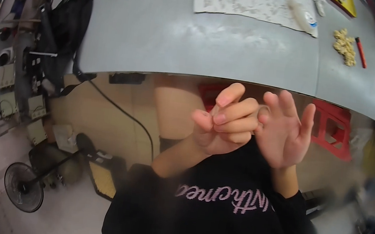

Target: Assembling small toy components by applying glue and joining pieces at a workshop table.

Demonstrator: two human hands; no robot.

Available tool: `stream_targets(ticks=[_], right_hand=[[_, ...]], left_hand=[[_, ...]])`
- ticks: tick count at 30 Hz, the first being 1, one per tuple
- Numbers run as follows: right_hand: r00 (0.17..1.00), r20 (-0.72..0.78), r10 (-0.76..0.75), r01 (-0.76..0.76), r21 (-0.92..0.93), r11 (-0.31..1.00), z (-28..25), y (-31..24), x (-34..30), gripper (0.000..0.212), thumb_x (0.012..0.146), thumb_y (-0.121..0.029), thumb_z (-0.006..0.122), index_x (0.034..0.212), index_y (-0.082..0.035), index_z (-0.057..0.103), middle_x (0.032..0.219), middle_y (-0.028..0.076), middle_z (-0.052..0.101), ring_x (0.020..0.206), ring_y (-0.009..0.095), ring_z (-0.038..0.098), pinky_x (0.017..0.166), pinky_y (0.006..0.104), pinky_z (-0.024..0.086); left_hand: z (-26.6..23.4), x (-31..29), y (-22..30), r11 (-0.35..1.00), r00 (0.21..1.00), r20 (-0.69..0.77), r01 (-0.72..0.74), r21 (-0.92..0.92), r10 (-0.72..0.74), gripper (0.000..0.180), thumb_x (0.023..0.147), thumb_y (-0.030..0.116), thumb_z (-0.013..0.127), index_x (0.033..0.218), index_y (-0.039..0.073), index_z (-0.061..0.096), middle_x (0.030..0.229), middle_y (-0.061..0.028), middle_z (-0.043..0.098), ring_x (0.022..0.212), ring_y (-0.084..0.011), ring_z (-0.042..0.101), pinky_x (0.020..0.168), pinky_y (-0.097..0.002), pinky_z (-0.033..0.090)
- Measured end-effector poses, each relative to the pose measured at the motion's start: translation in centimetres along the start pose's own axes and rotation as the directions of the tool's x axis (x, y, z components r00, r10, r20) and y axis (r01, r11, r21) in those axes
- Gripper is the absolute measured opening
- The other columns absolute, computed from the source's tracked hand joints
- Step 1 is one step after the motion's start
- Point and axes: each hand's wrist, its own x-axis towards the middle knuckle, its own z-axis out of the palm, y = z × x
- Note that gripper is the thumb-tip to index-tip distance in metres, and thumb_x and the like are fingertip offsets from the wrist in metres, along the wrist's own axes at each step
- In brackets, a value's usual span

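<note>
closest in, the person's black top (212, 215) with pale lettering fills the bottom of the view. just above it the left hand (224, 124) is loosely curled, fingers bent over the thumb, and the right hand (285, 130) is spread open beside it, fingertips touching the left; neither grasps anything i can make out, though a blurred spot sits between them. behind the hands, red stools (332, 129) stand under the grey tabletop (169, 39). well beyond the hands a pale speckled sheet (245, 1) lies on it, cut off at the top edge, with a heap of small beige pieces (345, 45) and a red pen (360, 52) to its right.
</note>
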Motion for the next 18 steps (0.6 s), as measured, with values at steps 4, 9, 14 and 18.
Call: stream_targets(ticks=[4,9,14,18], right_hand=[[0.999,-0.048,0.016,-0.018,-0.053,0.998,-0.2,0.9,-0.2,0.068,0.096,-0.054,0.017,0.137,-0.002,0.034,0.139,0.024,0.037,0.117,0.032,0.047,0.100,0.0434,0.036],[0.999,0.001,-0.052,0.051,-0.194,0.980,-0.3,1.0,0.2,0.069,0.096,-0.055,0.016,0.135,-0.001,0.035,0.138,0.025,0.038,0.124,0.033,0.043,0.104,0.0439,0.032],[0.988,-0.014,-0.151,0.136,-0.366,0.921,0.1,0.5,0.0,0.074,0.094,-0.059,0.016,0.141,-0.002,0.026,0.146,0.026,0.024,0.135,0.035,0.027,0.110,0.0451,0.021],[0.943,-0.279,-0.183,0.184,-0.022,0.983,1.9,0.9,1.2,0.079,0.093,-0.061,0.020,0.147,-0.006,0.001,0.153,0.017,-0.005,0.142,0.029,0.000,0.115,0.0411,0.007]], left_hand=[[-0.7,-0.1,0.5,0.997,0.986,0.165,-0.016,0.069,0.004,0.043,0.074,0.040,0.075,0.099,0.017,0.048,0.084,0.0059,0.048,0.070,-0.0064,0.042,0.059,-0.0185,0.035],[-1.1,-0.2,0.8,0.969,0.971,0.234,-0.098,0.227,0.043,0.067,0.068,0.051,0.078,0.114,0.017,0.041,0.094,0.0047,0.048,0.079,-0.0114,0.044,0.066,-0.0238,0.037],[-0.4,-0.1,0.8,0.844,0.990,0.117,-0.130,0.521,0.080,0.105,0.072,0.087,0.022,0.148,0.017,0.002,0.138,-0.0127,0.033,0.121,-0.0257,0.039,0.092,-0.0352,0.036],[0.5,-0.1,0.0,0.719,0.960,0.013,-0.219,0.659,0.280,0.095,0.083,0.075,0.014,0.146,0.008,-0.007,0.153,-0.0147,-0.005,0.142,-0.0242,0.000,0.114,-0.0388,0.005]])
